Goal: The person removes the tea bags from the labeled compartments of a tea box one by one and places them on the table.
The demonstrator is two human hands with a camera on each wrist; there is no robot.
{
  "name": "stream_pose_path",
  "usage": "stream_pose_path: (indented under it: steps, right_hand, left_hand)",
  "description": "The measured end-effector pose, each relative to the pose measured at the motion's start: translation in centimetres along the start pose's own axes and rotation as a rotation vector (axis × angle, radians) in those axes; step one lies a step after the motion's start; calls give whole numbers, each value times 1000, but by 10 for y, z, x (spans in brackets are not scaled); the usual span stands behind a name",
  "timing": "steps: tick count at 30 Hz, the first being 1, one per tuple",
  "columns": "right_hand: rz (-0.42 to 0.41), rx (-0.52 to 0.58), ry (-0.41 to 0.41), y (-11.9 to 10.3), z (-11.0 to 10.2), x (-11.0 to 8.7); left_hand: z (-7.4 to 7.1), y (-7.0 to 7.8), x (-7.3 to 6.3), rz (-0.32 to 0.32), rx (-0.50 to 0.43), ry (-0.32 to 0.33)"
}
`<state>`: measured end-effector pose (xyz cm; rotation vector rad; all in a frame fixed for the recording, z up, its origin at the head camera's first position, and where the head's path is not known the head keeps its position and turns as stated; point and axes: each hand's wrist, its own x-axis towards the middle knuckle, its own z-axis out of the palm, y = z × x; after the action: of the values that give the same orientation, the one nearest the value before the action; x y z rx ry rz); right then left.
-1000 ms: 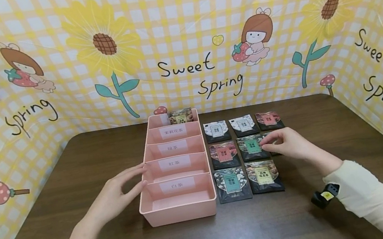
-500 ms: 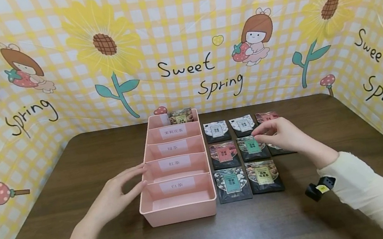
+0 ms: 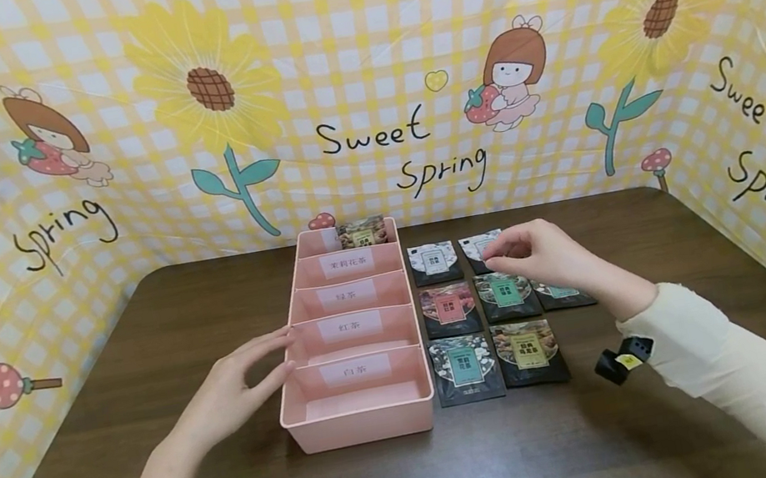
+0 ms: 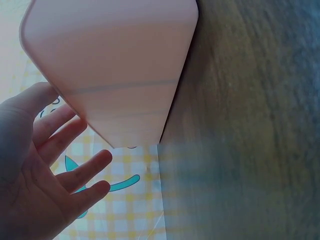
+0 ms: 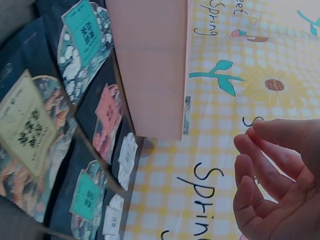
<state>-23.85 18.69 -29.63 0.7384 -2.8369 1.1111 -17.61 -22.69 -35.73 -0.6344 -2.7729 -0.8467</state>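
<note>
A pink divided box (image 3: 359,427) with labelled compartments stands left of several flat tea sachets. At its left rim, my left hand (image 3: 227,396) rests its thumb and fingertips, fingers mostly extended. My right hand (image 3: 545,254) hovers above the back of the sachets, thumb and index tips close together with nothing showing between them. Beneath those fingertips lies a white-labelled tea sachet (image 3: 475,244), partly covered. Another white one (image 3: 434,262) lies left of it. In front are a red-labelled sachet (image 3: 449,308), a green-labelled one (image 3: 505,295) and a partly hidden one (image 3: 566,295).
Nearest me lie a teal-labelled sachet (image 3: 467,364) and a yellow-labelled one (image 3: 529,351). A sachet (image 3: 362,234) stands in the box's farthest compartment. A checked yellow cloth (image 3: 351,50) hangs round the back and sides of the brown table (image 3: 512,463).
My right hand has moved back and left, from the green-labelled sachet to the back white-labelled one, and now covers the red-labelled sachet at the back right. The left hand stays at the box rim.
</note>
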Motion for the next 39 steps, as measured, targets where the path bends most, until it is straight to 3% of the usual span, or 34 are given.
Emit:
stream_pose_path:
  steps: [13,30,39]
  right_hand:
    - [-4,-24,-27,-11,10,22]
    - [-69,76,-3,-18,18,67]
    - [-14,62,37,-11,29,91]
  left_hand:
    - [0,1,0,-7,-1,-7]
    - [0,-1,0,7,5,3]
    - [1,-2,0,12,9,7]
